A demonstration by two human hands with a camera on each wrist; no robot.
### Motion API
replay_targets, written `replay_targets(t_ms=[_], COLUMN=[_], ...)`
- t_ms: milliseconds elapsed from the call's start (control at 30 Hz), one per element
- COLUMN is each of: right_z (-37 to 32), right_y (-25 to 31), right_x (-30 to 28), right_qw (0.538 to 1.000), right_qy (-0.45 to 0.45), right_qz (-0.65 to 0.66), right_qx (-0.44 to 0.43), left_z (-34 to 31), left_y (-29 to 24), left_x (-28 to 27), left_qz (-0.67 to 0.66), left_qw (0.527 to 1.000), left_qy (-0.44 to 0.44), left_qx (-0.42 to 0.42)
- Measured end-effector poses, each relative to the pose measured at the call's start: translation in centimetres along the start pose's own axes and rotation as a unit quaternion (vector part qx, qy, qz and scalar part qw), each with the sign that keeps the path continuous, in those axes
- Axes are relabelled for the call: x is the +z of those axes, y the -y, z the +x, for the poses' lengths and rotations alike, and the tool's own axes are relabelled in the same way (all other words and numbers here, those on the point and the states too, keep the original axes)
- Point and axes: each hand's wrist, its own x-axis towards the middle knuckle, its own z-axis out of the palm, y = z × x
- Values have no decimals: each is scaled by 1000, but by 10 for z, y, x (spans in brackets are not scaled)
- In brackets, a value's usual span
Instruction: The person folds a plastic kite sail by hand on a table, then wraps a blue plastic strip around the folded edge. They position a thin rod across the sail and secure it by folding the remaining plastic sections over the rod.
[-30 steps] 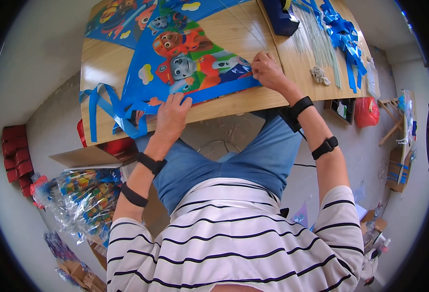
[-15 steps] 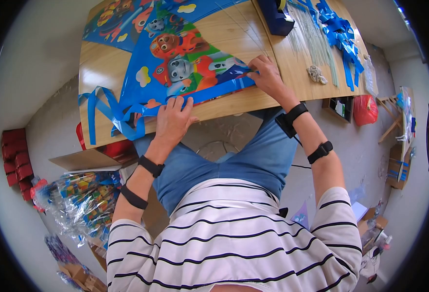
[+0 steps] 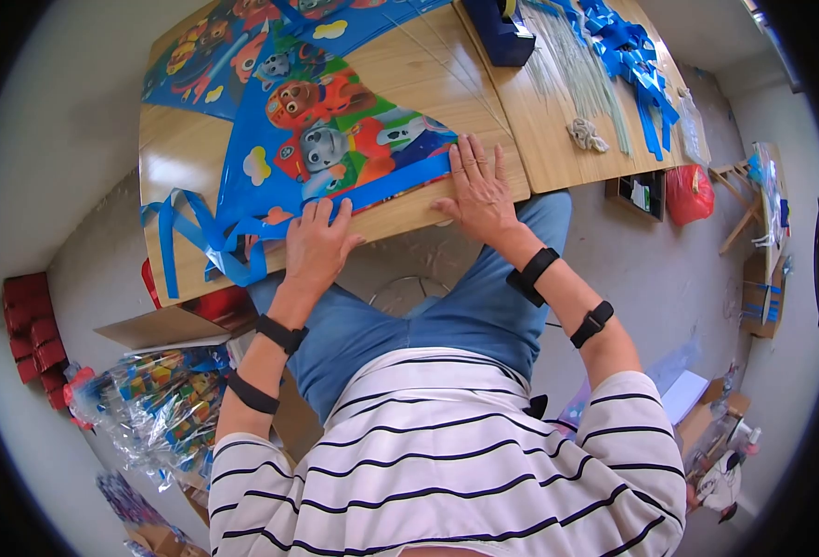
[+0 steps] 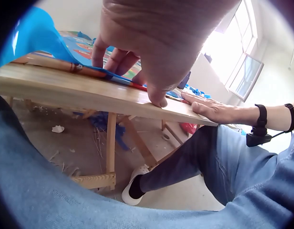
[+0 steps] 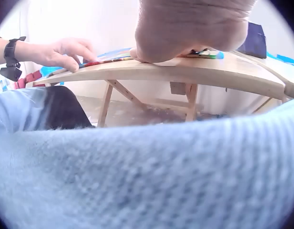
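Observation:
A triangular printed plastic sheet [image 3: 307,130] with cartoon dogs lies on the wooden table [image 3: 400,218]. Along its near edge runs a flat blue ribbon [image 3: 400,183], whose loose loops [image 3: 210,232] lie at the table's left end. My left hand [image 3: 315,249] rests its fingertips on the ribbon, toward its left part. In the left wrist view the thumb of that hand [image 4: 161,43] touches the table's front edge. My right hand [image 3: 481,193] lies flat with straight fingers over the ribbon's right end, hiding that end.
A dark blue tape dispenser [image 3: 500,35] stands at the back right. Beside it lie thin clear rods [image 3: 572,79], bunched blue ribbons [image 3: 625,51] and a small wad of string [image 3: 587,135]. A red bag [image 3: 689,193] is on the floor at right; wrapped packages [image 3: 154,404] stand at left.
My right hand has let go of the ribbon's right end and flattened over it, fingers straight. My left hand keeps its fingertips on the ribbon. The view has shifted slightly.

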Motion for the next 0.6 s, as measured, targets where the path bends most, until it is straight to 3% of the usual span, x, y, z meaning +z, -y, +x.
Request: replay_targets(t_ms=[267, 467, 600], right_z=[-5, 1, 27], right_y=[-9, -8, 53], right_x=[14, 9, -25], right_qw=[998, 999, 994], right_qy=[-8, -10, 9], right_qz=[57, 29, 36], right_qx=[26, 37, -107], left_z=[2, 1, 0], left_y=[-4, -4, -8], left_x=[-6, -3, -4], left_qz=[-14, -12, -11], left_qw=[1000, 1000, 1000], left_qy=[8, -5, -21], left_qx=[-10, -6, -7])
